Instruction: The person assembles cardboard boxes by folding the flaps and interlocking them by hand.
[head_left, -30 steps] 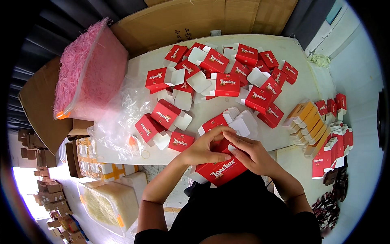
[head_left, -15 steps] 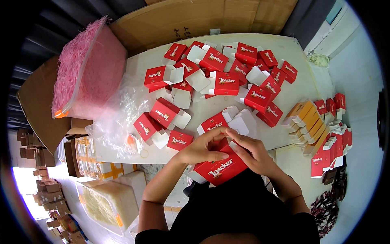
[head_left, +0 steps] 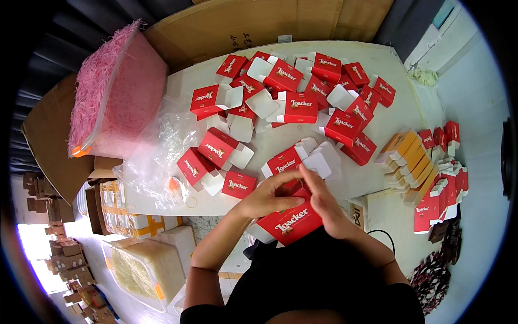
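Close to my body, a red folding carton [head_left: 294, 222] is held tilted, with white lettering on its upper face. Its white end flap [head_left: 260, 233] sticks out at the left. My left hand [head_left: 268, 198] is closed round the carton, its thumb lying across the printed face and its fingers over the far side. Against the carton's right end rests my right hand [head_left: 329, 209], palm edge on, with fingers stretched out flat and their tips meeting the left fingertips. Just beyond both hands lies a pile of flattened cartons [head_left: 284, 161] with white flaps showing.
Many red cartons [head_left: 300, 108], several with raised white flaps, cover the far part of the white table [head_left: 178, 86]. At left stand a bin of pink shredded paper [head_left: 127, 100] and crumpled clear plastic [head_left: 156, 162]. Yellow cartons [head_left: 410, 162] are stacked at right. A straw-filled bin [head_left: 140, 270] sits lower left.
My right hand has turned and straightened its fingers against the carton's right end, where it was curved over the corner before. The left hand and the carton have barely moved.
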